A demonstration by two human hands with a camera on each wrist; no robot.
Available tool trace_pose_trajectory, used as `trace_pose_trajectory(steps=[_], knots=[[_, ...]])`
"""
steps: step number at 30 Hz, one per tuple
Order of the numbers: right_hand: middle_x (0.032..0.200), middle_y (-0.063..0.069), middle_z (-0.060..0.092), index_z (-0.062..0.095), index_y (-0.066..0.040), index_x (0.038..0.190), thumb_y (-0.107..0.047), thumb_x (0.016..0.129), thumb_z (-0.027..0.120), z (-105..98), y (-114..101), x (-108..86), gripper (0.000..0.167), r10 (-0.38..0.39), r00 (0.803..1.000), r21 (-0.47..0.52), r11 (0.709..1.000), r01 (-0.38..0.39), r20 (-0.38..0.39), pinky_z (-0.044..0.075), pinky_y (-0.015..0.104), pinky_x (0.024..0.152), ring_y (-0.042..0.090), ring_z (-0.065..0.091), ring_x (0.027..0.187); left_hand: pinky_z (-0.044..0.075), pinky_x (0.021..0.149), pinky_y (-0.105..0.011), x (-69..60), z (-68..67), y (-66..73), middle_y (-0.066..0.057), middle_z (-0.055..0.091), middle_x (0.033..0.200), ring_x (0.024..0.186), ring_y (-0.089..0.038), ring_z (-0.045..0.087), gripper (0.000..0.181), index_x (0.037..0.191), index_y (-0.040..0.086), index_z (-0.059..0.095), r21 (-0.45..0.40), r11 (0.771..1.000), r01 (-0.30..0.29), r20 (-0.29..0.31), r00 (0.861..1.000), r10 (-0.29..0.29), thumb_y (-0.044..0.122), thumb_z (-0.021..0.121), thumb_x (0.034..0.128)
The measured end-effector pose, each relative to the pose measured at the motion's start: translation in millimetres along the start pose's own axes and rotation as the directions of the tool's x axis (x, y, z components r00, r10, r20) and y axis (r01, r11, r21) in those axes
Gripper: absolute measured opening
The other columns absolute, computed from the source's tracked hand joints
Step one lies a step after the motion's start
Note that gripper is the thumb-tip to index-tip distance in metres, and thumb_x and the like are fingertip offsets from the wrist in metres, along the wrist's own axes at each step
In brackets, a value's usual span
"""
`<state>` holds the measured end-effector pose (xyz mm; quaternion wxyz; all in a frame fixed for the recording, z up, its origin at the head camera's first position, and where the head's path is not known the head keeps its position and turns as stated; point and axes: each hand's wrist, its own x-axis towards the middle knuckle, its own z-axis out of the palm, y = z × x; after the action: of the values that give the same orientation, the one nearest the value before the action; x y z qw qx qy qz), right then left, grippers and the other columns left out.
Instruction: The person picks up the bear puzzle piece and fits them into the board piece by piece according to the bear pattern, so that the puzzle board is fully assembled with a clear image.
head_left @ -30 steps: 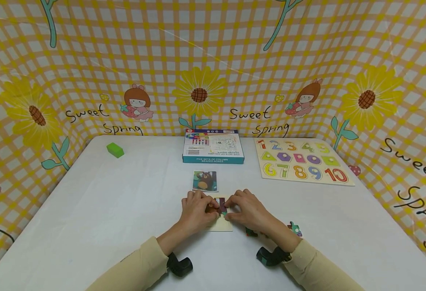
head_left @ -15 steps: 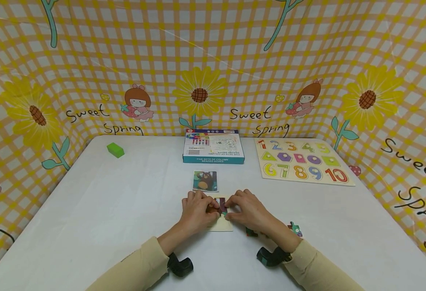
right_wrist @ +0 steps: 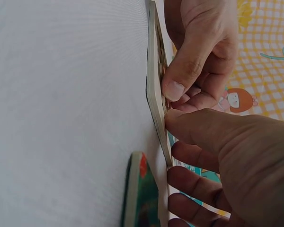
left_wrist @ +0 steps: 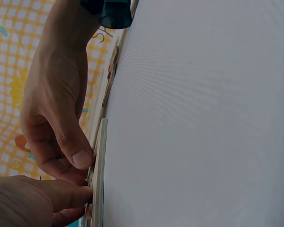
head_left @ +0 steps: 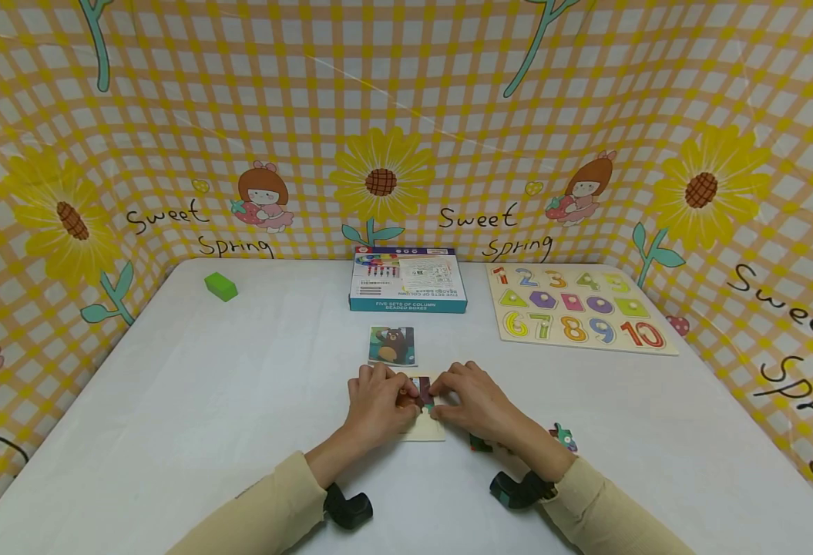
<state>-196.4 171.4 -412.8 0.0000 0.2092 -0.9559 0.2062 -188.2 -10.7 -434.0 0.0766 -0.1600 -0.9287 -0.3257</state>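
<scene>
In the head view a small pale puzzle board (head_left: 425, 430) lies between my hands at the front middle of the table. Brown and purple picture puzzle pieces (head_left: 425, 391) fill its far part; bare wood shows on its near part. My left hand (head_left: 378, 402) bends thumb and fingertips onto a brown piece on the left, partly covering it. From the right, my right hand (head_left: 477, 399) pinches at a purple-edged piece with bent thumb and index finger. Both wrist views show the fingertips low on the board (right_wrist: 153, 80), nearly meeting. A bear picture card (head_left: 391, 345) lies just beyond.
Loose puzzle pieces (head_left: 563, 436) lie under and beside my right forearm; one green piece (right_wrist: 149, 203) shows close up. Farther back are a teal-edged box (head_left: 408, 281), a wooden number board (head_left: 579, 308) at right and a green block (head_left: 221, 287) at left.
Hardly anything differs. My left hand and wrist have shifted very slightly to the right; the right hand keeps its place and the board stays where it was.
</scene>
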Motion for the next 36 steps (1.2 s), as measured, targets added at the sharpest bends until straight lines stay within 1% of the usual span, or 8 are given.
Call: trace_pose_trajectory(steps=[4,11,19,28,32,36], knots=[[0.091,-0.004,0.060,0.071,-0.016,0.095,-0.026,0.074,0.077,0.5,0.6,-0.1,0.024,-0.001,1.000,-0.004,1.000,0.001,-0.005,0.040,0.030,0.075,0.012,0.044,0.086,0.025,0.078,-0.042,-0.9,0.6,2.1,0.000,0.049,0.089,0.090,-0.019,0.035,0.008,0.080,0.019,0.067,-0.005,1.000,0.007,-0.005,1.000,-0.007,0.021,0.073,0.0749],[0.090,-0.003,0.061,0.070,-0.015,0.095,-0.024,0.075,0.076,0.4,1.3,-1.6,0.023,-0.021,0.999,0.002,1.000,0.021,-0.029,0.040,0.030,0.076,0.012,0.045,0.086,0.025,0.078,-0.043,-1.7,-0.3,3.3,-0.001,0.049,0.091,0.090,-0.020,0.035,0.008,0.081,0.018,0.067,-0.014,1.000,0.002,-0.003,1.000,-0.002,0.021,0.073,0.0764],[0.089,-0.004,0.060,0.070,-0.017,0.094,-0.025,0.074,0.076,1.2,1.0,0.0,0.023,-0.001,1.000,-0.003,1.000,0.000,-0.027,0.039,0.029,0.075,0.012,0.044,0.085,0.023,0.078,-0.042,-0.8,-1.7,3.7,-0.002,0.049,0.092,0.090,-0.019,0.034,0.008,0.082,0.018,0.067,-0.020,1.000,0.007,0.011,1.000,-0.006,0.021,0.072,0.0777],[0.088,-0.004,0.059,0.070,-0.016,0.094,-0.024,0.074,0.076,2.5,1.6,0.2,0.023,-0.005,1.000,-0.003,1.000,0.005,-0.025,0.038,0.029,0.075,0.012,0.043,0.084,0.024,0.078,-0.041,-0.2,-1.1,0.5,0.000,0.049,0.090,0.090,-0.019,0.035,0.008,0.083,0.019,0.068,-0.034,0.999,0.009,0.019,1.000,-0.008,0.021,0.072,0.0762],[0.089,-0.004,0.059,0.070,-0.016,0.094,-0.025,0.074,0.076,2.2,1.3,0.2,0.023,0.001,1.000,0.000,1.000,-0.001,-0.022,0.038,0.029,0.074,0.012,0.043,0.084,0.024,0.077,-0.040,-0.9,-4.7,-1.1,-0.001,0.051,0.091,0.091,-0.019,0.035,0.009,0.085,0.020,0.070,-0.049,0.999,0.014,0.031,0.999,-0.013,0.022,0.072,0.0765],[0.089,-0.004,0.059,0.070,-0.016,0.095,-0.025,0.074,0.076,1.6,1.0,0.2,0.023,-0.007,1.000,-0.004,1.000,0.007,-0.022,0.038,0.029,0.074,0.012,0.043,0.084,0.025,0.078,-0.041,-2.5,-12.7,-3.5,-0.003,0.052,0.094,0.092,-0.020,0.036,0.011,0.088,0.019,0.071,-0.059,0.998,0.031,0.043,0.999,-0.028,0.021,0.072,0.0770]])
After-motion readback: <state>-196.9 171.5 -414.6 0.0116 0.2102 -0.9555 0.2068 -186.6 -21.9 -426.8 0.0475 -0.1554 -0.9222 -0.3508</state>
